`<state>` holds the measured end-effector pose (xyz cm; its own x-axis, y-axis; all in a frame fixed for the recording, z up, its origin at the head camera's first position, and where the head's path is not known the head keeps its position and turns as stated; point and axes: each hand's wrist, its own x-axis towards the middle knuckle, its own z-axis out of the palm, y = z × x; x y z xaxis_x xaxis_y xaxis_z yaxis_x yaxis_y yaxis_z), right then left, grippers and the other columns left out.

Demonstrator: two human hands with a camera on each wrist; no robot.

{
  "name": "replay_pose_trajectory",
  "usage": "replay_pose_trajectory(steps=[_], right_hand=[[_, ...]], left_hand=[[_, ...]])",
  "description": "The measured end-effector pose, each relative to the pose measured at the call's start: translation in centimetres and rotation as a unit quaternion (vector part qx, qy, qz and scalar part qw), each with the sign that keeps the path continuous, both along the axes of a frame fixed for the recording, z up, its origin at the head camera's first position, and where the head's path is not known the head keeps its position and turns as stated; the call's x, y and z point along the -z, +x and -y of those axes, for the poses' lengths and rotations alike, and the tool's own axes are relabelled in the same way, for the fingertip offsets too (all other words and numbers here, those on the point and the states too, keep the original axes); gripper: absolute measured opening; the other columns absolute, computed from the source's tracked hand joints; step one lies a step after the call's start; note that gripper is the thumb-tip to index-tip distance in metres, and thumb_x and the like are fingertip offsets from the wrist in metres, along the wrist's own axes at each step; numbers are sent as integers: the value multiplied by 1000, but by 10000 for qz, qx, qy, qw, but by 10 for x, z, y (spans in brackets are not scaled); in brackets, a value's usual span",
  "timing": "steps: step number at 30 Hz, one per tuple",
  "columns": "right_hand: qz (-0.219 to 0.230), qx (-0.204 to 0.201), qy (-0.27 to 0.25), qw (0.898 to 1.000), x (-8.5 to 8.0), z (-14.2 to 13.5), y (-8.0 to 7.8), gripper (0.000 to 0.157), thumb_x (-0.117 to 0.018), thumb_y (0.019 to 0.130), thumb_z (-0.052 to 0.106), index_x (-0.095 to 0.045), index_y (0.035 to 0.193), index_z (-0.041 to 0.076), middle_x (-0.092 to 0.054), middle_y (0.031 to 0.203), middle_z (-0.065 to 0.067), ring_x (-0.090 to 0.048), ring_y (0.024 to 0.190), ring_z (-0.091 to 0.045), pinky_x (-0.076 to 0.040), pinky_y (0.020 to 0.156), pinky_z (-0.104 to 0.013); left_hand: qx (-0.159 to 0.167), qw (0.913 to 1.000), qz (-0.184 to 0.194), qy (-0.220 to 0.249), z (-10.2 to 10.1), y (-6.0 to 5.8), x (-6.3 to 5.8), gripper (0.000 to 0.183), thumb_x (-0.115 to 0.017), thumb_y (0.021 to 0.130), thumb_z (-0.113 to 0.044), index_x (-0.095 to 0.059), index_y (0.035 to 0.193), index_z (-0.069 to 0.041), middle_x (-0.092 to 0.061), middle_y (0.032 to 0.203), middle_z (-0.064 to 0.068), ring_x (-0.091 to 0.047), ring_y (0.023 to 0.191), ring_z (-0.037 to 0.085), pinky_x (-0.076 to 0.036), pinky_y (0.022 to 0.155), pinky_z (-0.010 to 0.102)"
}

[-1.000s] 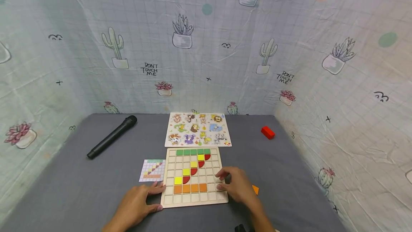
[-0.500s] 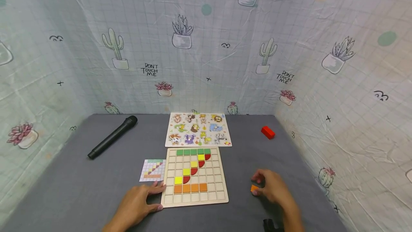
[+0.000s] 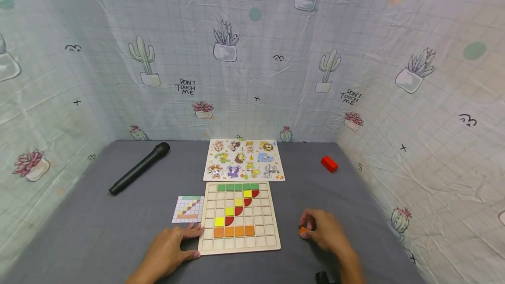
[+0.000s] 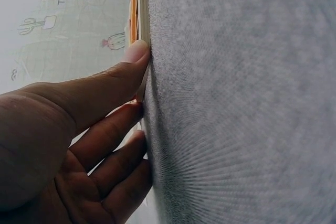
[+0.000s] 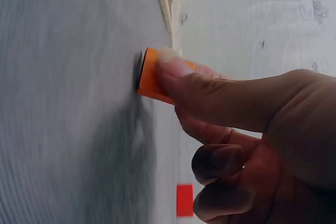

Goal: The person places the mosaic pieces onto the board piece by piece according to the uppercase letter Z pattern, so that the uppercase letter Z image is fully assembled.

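Observation:
My left hand (image 3: 170, 248) touches the left edge of a wooden grid board (image 3: 269, 240) with thumb and forefinger spread apart. In the left wrist view the thumb (image 4: 135, 53) presses against the board's side, and the other fingers lie loosely extended. The board bears green squares (image 3: 238, 187), yellow squares (image 3: 229, 211), red quarter-round pieces (image 3: 239, 211) and a row of orange squares (image 3: 234, 231). Right of the board, my right hand (image 3: 324, 231) pinches an orange block (image 5: 152, 77) between thumb and forefinger, low over the table.
A small pattern card (image 3: 187, 208) lies left of the board. Behind the board is an animal picture puzzle (image 3: 243, 160). A black microphone (image 3: 140, 168) lies at the back left, a red block (image 3: 329, 164) at the back right. Patterned cloth (image 3: 252, 73) hangs behind the grey table (image 3: 98, 231).
My right hand moved right from the board's right edge to the orange block, pinched it, and has shifted slightly left with it. The left hand stays at the board's edge.

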<state>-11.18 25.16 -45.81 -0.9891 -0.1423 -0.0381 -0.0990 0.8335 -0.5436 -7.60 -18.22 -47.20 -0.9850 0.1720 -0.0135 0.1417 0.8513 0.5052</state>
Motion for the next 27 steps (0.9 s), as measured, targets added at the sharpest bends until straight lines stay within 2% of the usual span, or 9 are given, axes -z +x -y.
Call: replay_pose_trajectory(steps=[4, 10, 14, 18, 22, 27], right_hand=[[-320, -280, -476, 9980, -2, 21, 0, 24, -93, 80, 20, -70, 86, 26, -59, 70, 12, -51, 62, -3, -42, 61, -23], [-107, -183, -983, 9949, -4, 67, -2, 22, -92, 82, 23, -71, 89, 23, -63, 73, 11, -53, 62, -7, -42, 58, -24], [65, -121, -978, 9951, 4, 89, 1, 22, -92, 82, 22, -71, 86, 20, -62, 70, 9, -54, 63, -9, -41, 56, -25], [-66, -56, -773, 9970, 10, 104, 2, 20, -91, 82, 21, -70, 84, 21, -60, 66, 11, -52, 59, -6, -40, 54, -25], [-242, -87, -660, 9975, 14, 112, 0, 20, -90, 82, 20, -70, 81, 23, -58, 63, 13, -51, 57, -4, -39, 53, -24], [-143, -104, -830, 9964, 18, 112, 0, 20, -91, 81, 17, -73, 78, 25, -59, 61, 13, -52, 57, -4, -39, 51, -25]], left_hand=[[18, 10000, -27, 1, 1, 0, 0, 57, -100, 66, -34, -82, 121, -33, -76, 134, -1, -71, 127, 34, -55, 97, 56], [32, 10000, -56, 13, 1, 0, 2, 56, -99, 67, -35, -82, 120, -34, -76, 134, 1, -72, 125, 33, -55, 97, 57], [58, 10000, -7, 40, 2, 2, 3, 57, -99, 67, -35, -82, 121, -33, -76, 134, -1, -71, 127, 33, -55, 98, 57], [85, 9999, -82, 116, 3, 4, 3, 57, -99, 66, -34, -82, 120, -31, -76, 134, -2, -71, 127, 33, -55, 97, 56], [77, 9998, -138, 113, 4, 4, 3, 57, -99, 66, -34, -82, 120, -32, -76, 134, -2, -72, 126, 34, -56, 96, 55], [48, 10000, 50, 23, 5, 4, 3, 58, -99, 66, -35, -82, 122, -31, -76, 134, -1, -71, 127, 33, -55, 98, 56]])
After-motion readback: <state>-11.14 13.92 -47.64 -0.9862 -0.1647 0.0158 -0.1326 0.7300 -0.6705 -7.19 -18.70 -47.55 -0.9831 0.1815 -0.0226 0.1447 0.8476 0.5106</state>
